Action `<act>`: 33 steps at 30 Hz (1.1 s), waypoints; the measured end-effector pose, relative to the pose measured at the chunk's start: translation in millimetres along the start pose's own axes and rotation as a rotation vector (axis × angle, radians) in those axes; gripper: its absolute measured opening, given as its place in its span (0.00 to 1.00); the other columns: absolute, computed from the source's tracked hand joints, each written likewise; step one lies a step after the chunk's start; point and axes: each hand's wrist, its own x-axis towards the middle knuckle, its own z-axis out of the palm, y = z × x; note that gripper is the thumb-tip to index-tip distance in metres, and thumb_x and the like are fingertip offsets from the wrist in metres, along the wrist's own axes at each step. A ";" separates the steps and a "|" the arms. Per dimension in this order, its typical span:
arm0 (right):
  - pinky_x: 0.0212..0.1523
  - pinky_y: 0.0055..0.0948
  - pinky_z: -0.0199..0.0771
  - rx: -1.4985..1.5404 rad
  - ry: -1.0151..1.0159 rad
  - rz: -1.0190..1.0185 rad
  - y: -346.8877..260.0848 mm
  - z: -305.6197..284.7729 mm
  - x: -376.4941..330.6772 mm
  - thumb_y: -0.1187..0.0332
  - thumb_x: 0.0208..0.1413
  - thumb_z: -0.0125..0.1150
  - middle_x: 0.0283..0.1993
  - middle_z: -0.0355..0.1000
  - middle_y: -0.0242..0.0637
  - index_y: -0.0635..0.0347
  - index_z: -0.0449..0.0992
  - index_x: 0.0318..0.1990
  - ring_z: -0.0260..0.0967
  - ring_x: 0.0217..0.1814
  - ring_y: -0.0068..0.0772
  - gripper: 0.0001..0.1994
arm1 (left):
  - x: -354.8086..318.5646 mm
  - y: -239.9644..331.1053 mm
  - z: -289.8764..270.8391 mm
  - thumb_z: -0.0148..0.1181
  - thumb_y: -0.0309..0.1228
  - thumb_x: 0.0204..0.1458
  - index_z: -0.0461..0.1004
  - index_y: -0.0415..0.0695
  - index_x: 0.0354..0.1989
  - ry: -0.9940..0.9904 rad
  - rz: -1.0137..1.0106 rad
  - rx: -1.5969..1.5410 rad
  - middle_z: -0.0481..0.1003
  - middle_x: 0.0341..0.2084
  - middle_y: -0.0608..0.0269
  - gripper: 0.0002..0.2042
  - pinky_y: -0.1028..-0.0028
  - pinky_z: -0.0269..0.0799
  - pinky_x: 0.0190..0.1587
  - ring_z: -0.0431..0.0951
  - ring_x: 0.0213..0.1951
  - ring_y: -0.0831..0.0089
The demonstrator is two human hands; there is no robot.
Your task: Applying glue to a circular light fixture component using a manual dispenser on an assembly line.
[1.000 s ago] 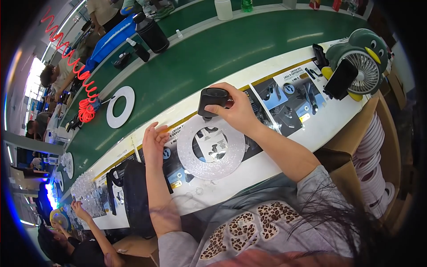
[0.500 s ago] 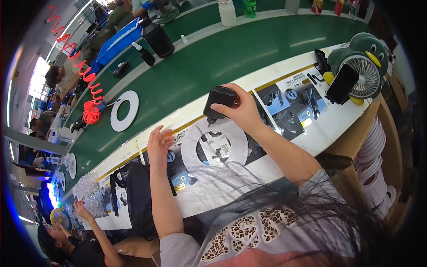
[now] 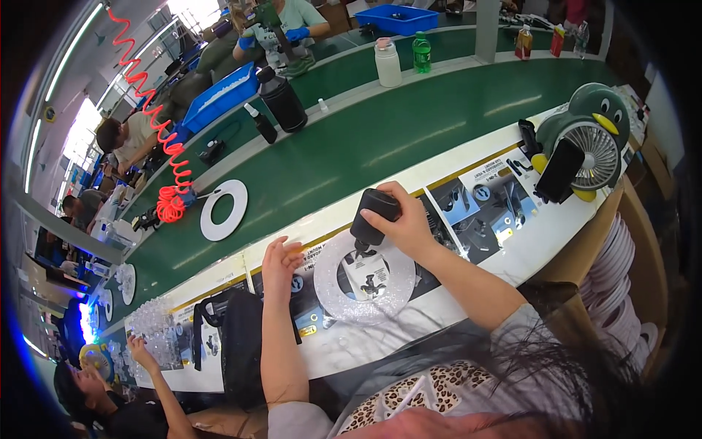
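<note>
My right hand (image 3: 406,225) is wrapped round a small black squeeze bottle (image 3: 376,216), tilted with its nozzle pointing down. The nozzle sits over the far part of a whitish, glittery flat ring (image 3: 330,298); whether it touches the ring I cannot tell. Printed sheets lie under the ring on the white worktop and show through its hole. To the ring's left, my left hand (image 3: 281,266) is raised with its fingers loosely apart and holds nothing.
A penguin-shaped fan (image 3: 594,150) with a phone (image 3: 561,170) before it stands right, above a carton of white rings (image 3: 613,282). Another white ring (image 3: 224,211) lies on the green bench (image 3: 409,124). A black bag (image 3: 243,333) and a co-worker's hand (image 3: 143,354) are left.
The whole view has shifted, so things sit lower in the picture. Against the ring, the bottle's nozzle has moved from the far outer edge inward. My left hand stays raised and empty.
</note>
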 end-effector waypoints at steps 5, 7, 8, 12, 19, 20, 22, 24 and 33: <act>0.38 0.22 0.71 -0.061 0.008 -0.036 -0.2 2.5 0.1 0.67 0.48 0.67 0.34 0.74 0.37 0.62 0.69 0.43 0.71 0.35 0.22 0.17 | 1.8 -0.1 -4.9 0.44 0.35 0.62 0.65 0.39 0.50 0.007 -0.016 -0.011 0.76 0.36 0.53 0.15 0.76 0.72 0.37 0.75 0.31 0.74; 0.38 0.22 0.71 -0.051 0.005 -0.036 -2.4 3.2 0.2 0.67 0.48 0.67 0.34 0.73 0.37 0.62 0.68 0.43 0.71 0.35 0.22 0.17 | 3.2 -1.9 -8.1 0.45 0.38 0.61 0.65 0.41 0.51 -0.038 0.002 0.021 0.75 0.39 0.52 0.16 0.75 0.73 0.38 0.75 0.32 0.73; 0.38 0.21 0.71 -0.036 0.017 -0.040 -4.8 3.0 0.4 0.67 0.48 0.67 0.34 0.73 0.36 0.62 0.68 0.44 0.71 0.35 0.22 0.18 | 4.2 -1.7 -7.1 0.45 0.38 0.61 0.66 0.41 0.51 -0.041 -0.001 0.014 0.75 0.38 0.53 0.15 0.75 0.72 0.39 0.75 0.33 0.74; 0.37 0.20 0.71 -0.034 -0.040 -0.026 -8.1 3.4 -2.4 0.68 0.47 0.69 0.36 0.72 0.36 0.63 0.67 0.46 0.70 0.37 0.22 0.20 | 4.2 -1.0 -6.0 0.45 0.37 0.61 0.65 0.41 0.51 -0.046 -0.008 0.005 0.75 0.38 0.54 0.15 0.75 0.72 0.39 0.75 0.33 0.74; 0.35 0.21 0.71 -0.201 -0.157 -0.222 -10.1 13.8 -13.7 0.70 0.42 0.73 0.36 0.71 0.34 0.60 0.70 0.44 0.70 0.35 0.24 0.21 | -0.1 2.5 -3.5 0.43 0.36 0.62 0.65 0.40 0.51 -0.037 -0.011 -0.009 0.76 0.38 0.54 0.14 0.76 0.71 0.40 0.75 0.34 0.73; 0.35 0.22 0.71 -0.232 -0.155 -0.268 -8.6 14.7 -14.7 0.71 0.41 0.73 0.35 0.71 0.34 0.59 0.71 0.43 0.70 0.35 0.25 0.21 | 0.9 1.2 -3.9 0.43 0.36 0.62 0.65 0.40 0.51 -0.041 -0.009 -0.009 0.76 0.37 0.54 0.15 0.76 0.71 0.40 0.75 0.33 0.74; 0.34 0.22 0.71 -0.263 -0.162 -0.313 -7.7 15.8 -15.6 0.71 0.40 0.73 0.35 0.71 0.34 0.59 0.71 0.43 0.70 0.35 0.25 0.21 | 1.7 -0.5 -4.2 0.43 0.36 0.62 0.65 0.40 0.51 -0.037 -0.007 -0.007 0.76 0.38 0.54 0.14 0.77 0.71 0.40 0.75 0.33 0.74; 0.34 0.22 0.71 -0.234 -0.158 -0.253 -10.5 16.3 -16.7 0.71 0.40 0.73 0.35 0.71 0.35 0.59 0.71 0.43 0.70 0.34 0.26 0.21 | 2.1 0.2 -4.7 0.44 0.36 0.62 0.65 0.40 0.50 -0.035 -0.016 -0.006 0.76 0.38 0.54 0.14 0.77 0.71 0.40 0.76 0.32 0.74; 0.34 0.22 0.71 -0.265 -0.136 -0.297 -9.6 17.8 -14.8 0.70 0.42 0.73 0.36 0.72 0.36 0.61 0.69 0.43 0.71 0.35 0.26 0.21 | 3.6 -2.1 -8.4 0.45 0.37 0.61 0.66 0.41 0.50 -0.041 -0.002 -0.010 0.76 0.38 0.53 0.15 0.77 0.72 0.39 0.77 0.32 0.74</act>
